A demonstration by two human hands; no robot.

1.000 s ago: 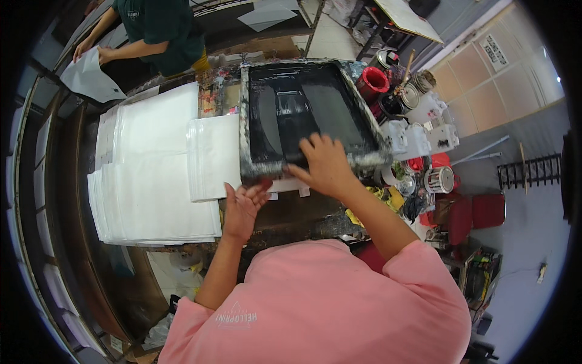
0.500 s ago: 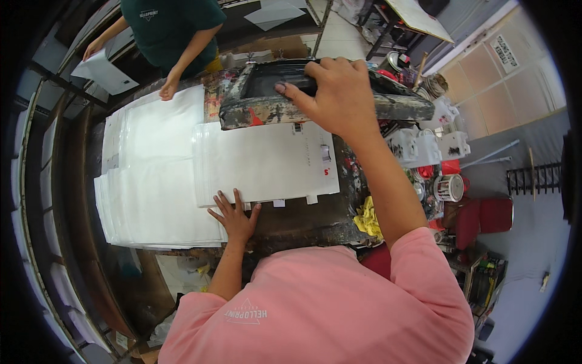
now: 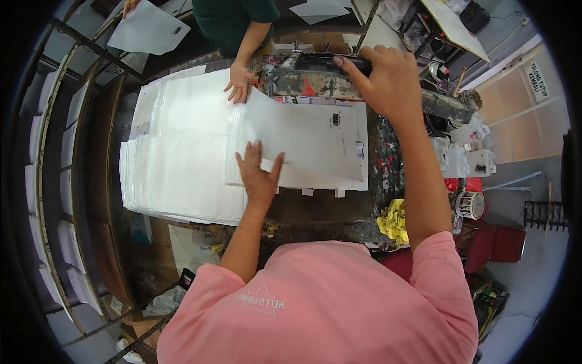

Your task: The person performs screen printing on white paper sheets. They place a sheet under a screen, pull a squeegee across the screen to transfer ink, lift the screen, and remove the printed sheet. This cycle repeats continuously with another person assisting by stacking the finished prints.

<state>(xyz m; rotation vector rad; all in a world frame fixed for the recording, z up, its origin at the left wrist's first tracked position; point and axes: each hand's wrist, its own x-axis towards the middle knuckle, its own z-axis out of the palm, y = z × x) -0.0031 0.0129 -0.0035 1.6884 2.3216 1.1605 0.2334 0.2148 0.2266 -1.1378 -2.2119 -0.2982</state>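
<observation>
My left hand [image 3: 260, 179] has its fingers spread at the near left corner of a whitish printed sheet [image 3: 309, 133]. Whether the fingertips lie over or under its edge I cannot tell. That sheet's far left corner is curled up beside a co-worker's open hand [image 3: 239, 82]. Beyond it, the paint-stained wooden printing frame [image 3: 315, 85] stands raised off the sheet. My right hand [image 3: 391, 82] is closed at the frame's top, with a black squeegee-like bar [image 3: 351, 61] between thumb and fingers. The palm hides part of the bar and frame.
Stacked white sheets [image 3: 182, 145] cover the table's left side. A crumpled yellow cloth [image 3: 393, 221] lies at the near right edge. Tubs and a paint can [image 3: 470, 205] stand to the right. Shelving [image 3: 73, 158] runs along the left. The co-worker holds another sheet [image 3: 148, 29].
The co-worker's near hand has moved to the sheet, whose far left corner has lifted and slid. My left hand has moved up to its near edge. The view has shifted; my right hand keeps its grip.
</observation>
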